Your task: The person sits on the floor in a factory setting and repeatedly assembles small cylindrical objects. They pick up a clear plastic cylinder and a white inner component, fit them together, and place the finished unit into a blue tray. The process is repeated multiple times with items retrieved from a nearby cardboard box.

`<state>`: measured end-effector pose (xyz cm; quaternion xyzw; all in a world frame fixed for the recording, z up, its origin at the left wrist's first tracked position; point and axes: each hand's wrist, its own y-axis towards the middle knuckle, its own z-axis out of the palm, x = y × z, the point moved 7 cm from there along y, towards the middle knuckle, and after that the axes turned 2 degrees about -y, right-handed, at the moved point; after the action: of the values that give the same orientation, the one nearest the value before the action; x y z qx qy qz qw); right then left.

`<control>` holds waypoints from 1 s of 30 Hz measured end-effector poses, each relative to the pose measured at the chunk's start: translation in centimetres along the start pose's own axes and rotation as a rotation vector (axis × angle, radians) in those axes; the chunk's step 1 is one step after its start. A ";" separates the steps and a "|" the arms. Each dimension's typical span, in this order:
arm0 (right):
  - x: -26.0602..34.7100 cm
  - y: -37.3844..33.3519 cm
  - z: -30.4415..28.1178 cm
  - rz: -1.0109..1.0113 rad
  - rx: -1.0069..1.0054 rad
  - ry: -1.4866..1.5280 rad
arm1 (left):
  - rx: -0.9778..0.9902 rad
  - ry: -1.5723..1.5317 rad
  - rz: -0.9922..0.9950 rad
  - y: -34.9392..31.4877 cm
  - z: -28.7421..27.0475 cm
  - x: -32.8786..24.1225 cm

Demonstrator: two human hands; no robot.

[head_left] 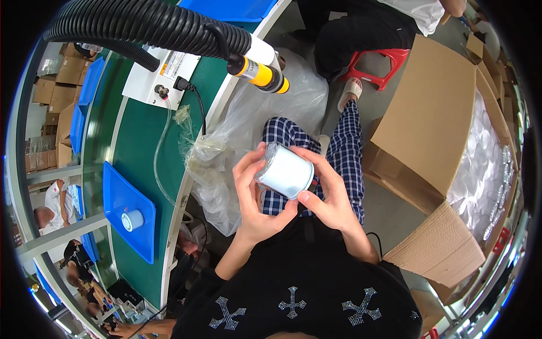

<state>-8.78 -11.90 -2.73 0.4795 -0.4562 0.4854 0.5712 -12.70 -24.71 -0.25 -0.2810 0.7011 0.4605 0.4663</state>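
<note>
Above my lap, both of my hands hold a pale blue-white cylindrical container (289,172), tilted on its side. Clear, crinkled plastic shows at its upper left end. The fingers and thumb of my left hand (257,206) curl round that plastic end and the lower side. My right hand (330,195) grips the other end, with its thumb on the lower edge and its fingers over the top. A similar small white container (132,220) stands in a blue tray (141,246) on the green bench to my left.
A black corrugated hose (152,25) with a yellow-and-black nozzle (262,75) hangs over the green bench (149,133). A large clear plastic bag (302,85) hangs beside the bench. On my right stands an open cardboard box (426,113) of clear plastic-wrapped items. Ahead, a person sits by a red stool (389,59).
</note>
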 end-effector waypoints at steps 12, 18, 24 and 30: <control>2.5 -0.4 -0.1 -0.252 -0.247 -0.246 | -0.018 0.318 0.181 0.9 0.0 -0.7; 3.2 -0.6 0.2 -0.263 -0.230 -0.249 | -0.026 0.230 0.146 0.8 -0.7 -1.2; 4.0 0.4 -0.1 -0.263 -0.245 -0.209 | 0.082 0.288 0.175 0.4 0.2 -1.6; 3.2 2.2 0.2 -0.084 -0.125 0.016 | 0.214 0.174 0.124 0.2 0.2 -2.2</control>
<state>-10.63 -11.60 0.66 0.4575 -0.4605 0.4355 0.6237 -11.91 -24.53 1.77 -0.2249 0.7998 0.3850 0.4018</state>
